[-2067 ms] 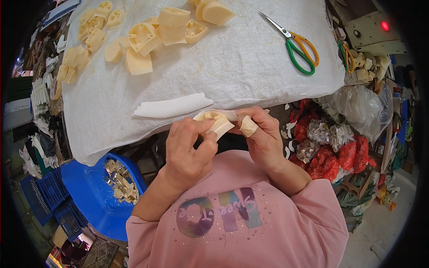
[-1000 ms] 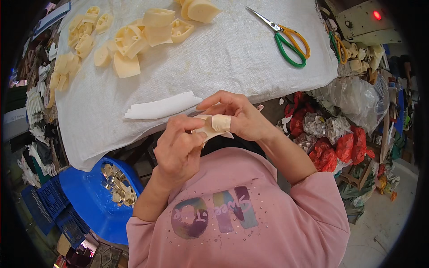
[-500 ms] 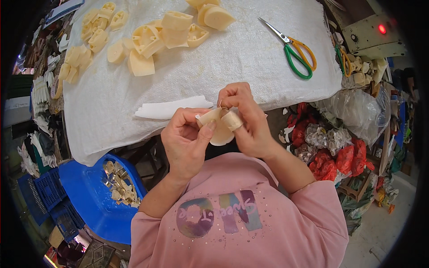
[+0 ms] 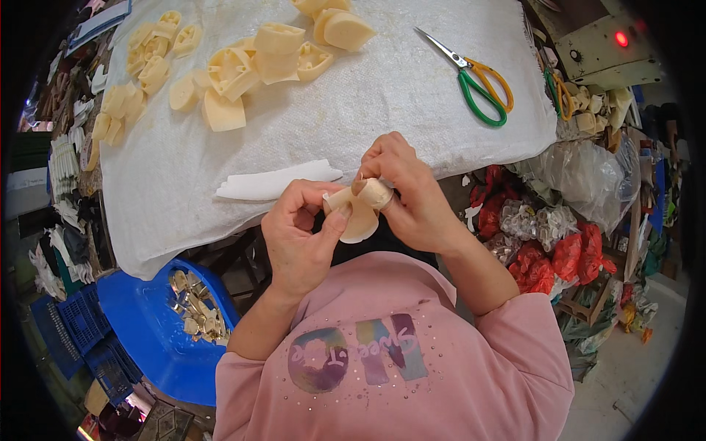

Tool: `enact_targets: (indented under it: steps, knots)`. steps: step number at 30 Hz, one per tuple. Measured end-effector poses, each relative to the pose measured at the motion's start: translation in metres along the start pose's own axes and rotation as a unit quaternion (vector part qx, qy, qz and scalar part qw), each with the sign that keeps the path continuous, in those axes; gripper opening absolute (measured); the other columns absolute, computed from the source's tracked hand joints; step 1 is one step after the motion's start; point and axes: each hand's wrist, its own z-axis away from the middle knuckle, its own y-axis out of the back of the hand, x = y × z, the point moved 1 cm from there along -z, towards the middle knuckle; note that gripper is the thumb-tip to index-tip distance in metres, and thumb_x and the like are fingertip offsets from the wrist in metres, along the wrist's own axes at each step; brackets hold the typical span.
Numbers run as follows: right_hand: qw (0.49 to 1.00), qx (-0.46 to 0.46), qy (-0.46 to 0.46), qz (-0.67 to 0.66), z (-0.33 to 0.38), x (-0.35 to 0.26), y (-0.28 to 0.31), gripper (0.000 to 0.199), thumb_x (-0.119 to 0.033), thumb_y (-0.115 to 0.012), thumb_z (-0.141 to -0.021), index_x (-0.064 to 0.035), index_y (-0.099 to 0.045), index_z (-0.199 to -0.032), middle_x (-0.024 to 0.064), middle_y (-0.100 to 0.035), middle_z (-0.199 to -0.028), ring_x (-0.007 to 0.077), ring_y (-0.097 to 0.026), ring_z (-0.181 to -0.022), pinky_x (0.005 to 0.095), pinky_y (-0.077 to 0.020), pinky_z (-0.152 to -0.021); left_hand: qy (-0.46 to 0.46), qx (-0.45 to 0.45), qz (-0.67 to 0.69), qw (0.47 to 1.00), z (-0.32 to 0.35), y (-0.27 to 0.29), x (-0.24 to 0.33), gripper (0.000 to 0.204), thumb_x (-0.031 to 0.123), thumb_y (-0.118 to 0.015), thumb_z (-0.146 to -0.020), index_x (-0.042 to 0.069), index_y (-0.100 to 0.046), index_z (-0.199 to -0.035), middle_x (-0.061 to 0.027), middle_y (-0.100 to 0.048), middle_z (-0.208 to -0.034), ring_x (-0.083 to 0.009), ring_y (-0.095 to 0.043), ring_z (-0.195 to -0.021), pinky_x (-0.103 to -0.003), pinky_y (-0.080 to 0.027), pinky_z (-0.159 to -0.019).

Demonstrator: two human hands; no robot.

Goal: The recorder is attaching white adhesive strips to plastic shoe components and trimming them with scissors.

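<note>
Between my hands, just off the table's near edge, is a cream shoe heel with a pale, thin covering curling around it. My left hand pinches its left side between thumb and fingers. On the other side, my right hand has its fingers bent at the upper edge, where a small brown bit shows. A rounded beige part lies by the right thumb; whether it is tape on the thumb or part of the heel I cannot tell. A white curved strip lies on the table just beyond my left hand.
Several loose cream heels lie on the white-covered table at the far left. Scissors with green and yellow handles rest at the far right. A blue tub of shiny pieces stands at lower left, red bags at right.
Both hands keep hold of the heel. The right fingers and thumb have shifted slightly left along its upper edge, and the piece has turned a little. The view has shifted slightly.
</note>
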Motion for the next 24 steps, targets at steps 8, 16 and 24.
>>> enact_targets:
  steps: [8, 16, 24]
  knots:
    - [0.961, 0.015, -0.187, -0.201, 0.011, 0.011, -0.015, 0.013, -0.013, -0.054, -0.087, -0.0037, -0.052, -0.078, 0.0053, -0.050, -0.078, 0.0154, -0.048, -0.073, 0.0310, -0.0366, -0.070, 0.028, -0.017, 0.046, 0.998, -0.003, -0.004, 0.000, 0.012, 0.002, -0.065, -0.084, -0.003, -0.056, -0.090, -0.0057, -0.061, -0.087, -0.0062, -0.054, -0.075, -0.021, -0.046, -0.070]
    - [0.940, 0.090, -0.142, -0.297, 0.011, 0.023, 0.005, 0.028, -0.026, -0.054, -0.094, -0.0020, -0.059, -0.108, 0.0007, -0.054, -0.087, 0.0100, -0.050, -0.085, 0.0263, -0.0421, -0.079, 0.062, 0.025, 0.064, 0.996, -0.005, 0.009, -0.001, 0.015, 0.000, -0.066, -0.083, -0.005, -0.057, -0.094, -0.0100, -0.063, -0.094, -0.0081, -0.057, -0.079, -0.023, -0.049, -0.070]
    - [0.845, -0.120, -0.275, -0.443, 0.003, 0.005, 0.014, 0.055, -0.013, -0.072, -0.078, 0.0009, -0.049, -0.126, 0.0125, -0.060, -0.114, 0.0176, -0.058, -0.103, 0.0313, -0.0469, -0.089, -0.292, -0.024, -0.226, 0.929, -0.003, -0.001, 0.003, 0.022, -0.010, -0.071, -0.067, 0.003, -0.060, -0.081, -0.0268, -0.051, -0.126, -0.0440, -0.049, -0.119, -0.041, -0.043, -0.098]
